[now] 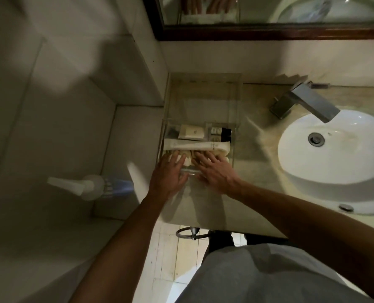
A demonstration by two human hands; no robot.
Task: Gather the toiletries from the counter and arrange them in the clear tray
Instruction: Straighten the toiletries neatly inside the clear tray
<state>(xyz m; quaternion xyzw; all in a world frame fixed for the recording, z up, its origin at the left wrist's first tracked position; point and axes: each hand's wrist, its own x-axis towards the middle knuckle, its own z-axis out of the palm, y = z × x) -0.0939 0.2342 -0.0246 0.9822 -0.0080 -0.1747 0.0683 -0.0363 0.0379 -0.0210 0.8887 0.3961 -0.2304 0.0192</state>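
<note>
Both hands are reaching over the near edge of the desk into the clear tray, fingers spread and lying flat on its contents, gripping nothing that can be made out.

Desk (253, 149): pale stone top, carrying the tray at its left edge and a white basin (339, 158) at its right, a steel tap (306, 101) behind the basin.

Clear tray (234, 101): rigid see-through plastic, sitting against the left edge of the desk. Likely light, but slick and brittle; best taken by two opposite walls.

Left hand (169, 173): palm down, fingers wide, pressing on the small packets (187, 161) along the tray's near wall.

Right hand (214, 169): palm down, fingers fanned, touching the same row.

White tube (203, 146): lying crosswise in the tray just beyond the fingertips. Soft-walled and light; probably best held at mid-body rather than the crimped end.

Flat sachet (191, 132): lying beyond the tube, toward the left. Thin, probably papery; it calls for a pinch at one edge.

Small dark-capped bottles (221, 134): lying side by side beyond the tube, toward the right. Stiff, smooth, inclined to roll; each should be gripped round the body.

Small packets: pale, partly hidden under both hands; kind unclear. Seemingly soft and featherweight, easily scattered, so a gentle flat press seems suitable.
</note>
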